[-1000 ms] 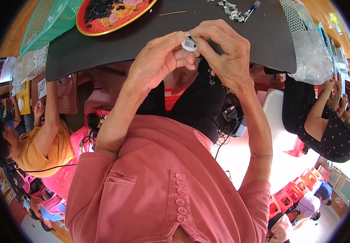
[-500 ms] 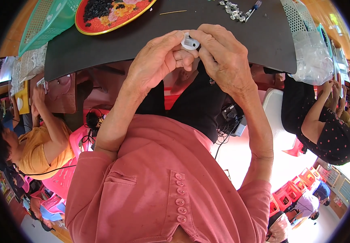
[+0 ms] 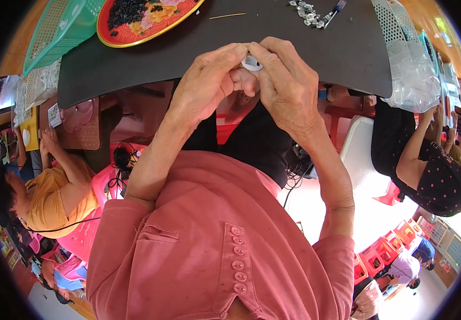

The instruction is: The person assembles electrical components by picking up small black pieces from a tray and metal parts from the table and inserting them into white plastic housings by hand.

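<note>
Both hands shifted slightly; left hand (image 3: 209, 80) & right hand (image 3: 286, 85) fingers pinch small white piece (image 3: 251, 64) between fingertips.

mat (image 3: 294, 58): matt black, smooth | tray (image 3: 134, 33): glossy red with painted flowers | basket (image 3: 59, 26): green plastic mesh | small part (image 3: 251, 64): white, glossy plastic | shirt (image 3: 198, 256): pink woven cloth, plastic buttons | bag (image 3: 412, 80): clear shiny plastic
</note>
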`<state>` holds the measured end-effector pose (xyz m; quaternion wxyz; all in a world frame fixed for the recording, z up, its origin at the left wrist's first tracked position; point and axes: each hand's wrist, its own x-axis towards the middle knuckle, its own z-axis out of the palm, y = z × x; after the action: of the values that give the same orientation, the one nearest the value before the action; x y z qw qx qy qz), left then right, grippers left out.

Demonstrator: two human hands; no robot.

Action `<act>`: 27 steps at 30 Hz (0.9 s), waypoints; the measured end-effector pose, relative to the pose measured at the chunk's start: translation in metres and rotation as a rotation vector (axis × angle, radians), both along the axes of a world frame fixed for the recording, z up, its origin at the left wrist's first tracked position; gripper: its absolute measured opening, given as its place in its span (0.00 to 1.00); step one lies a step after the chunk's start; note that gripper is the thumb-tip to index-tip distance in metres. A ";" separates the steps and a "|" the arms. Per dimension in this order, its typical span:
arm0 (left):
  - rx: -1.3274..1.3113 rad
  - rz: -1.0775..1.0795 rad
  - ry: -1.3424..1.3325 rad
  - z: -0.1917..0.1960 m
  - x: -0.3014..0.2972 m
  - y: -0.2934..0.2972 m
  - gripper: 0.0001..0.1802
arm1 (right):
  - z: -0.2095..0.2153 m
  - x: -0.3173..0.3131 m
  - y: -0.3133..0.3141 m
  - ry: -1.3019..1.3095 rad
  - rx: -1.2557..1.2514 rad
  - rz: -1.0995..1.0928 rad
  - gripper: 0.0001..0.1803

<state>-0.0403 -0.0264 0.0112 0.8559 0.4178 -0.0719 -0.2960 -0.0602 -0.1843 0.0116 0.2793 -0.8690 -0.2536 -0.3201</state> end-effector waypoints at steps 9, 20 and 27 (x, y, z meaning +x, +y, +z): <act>0.031 -0.051 -0.026 -0.002 0.004 0.002 0.17 | 0.002 -0.004 -0.001 0.132 0.177 0.032 0.19; 0.023 -0.039 0.036 0.001 0.006 0.002 0.18 | 0.004 0.002 -0.009 0.182 0.116 0.042 0.17; 0.065 -0.007 -0.030 -0.001 0.002 -0.003 0.20 | 0.001 0.000 -0.010 0.114 0.066 0.012 0.19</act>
<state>-0.0383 -0.0292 0.0098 0.8397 0.4496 -0.0766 -0.2949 -0.0604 -0.1943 0.0124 0.3238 -0.8745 -0.2319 -0.2768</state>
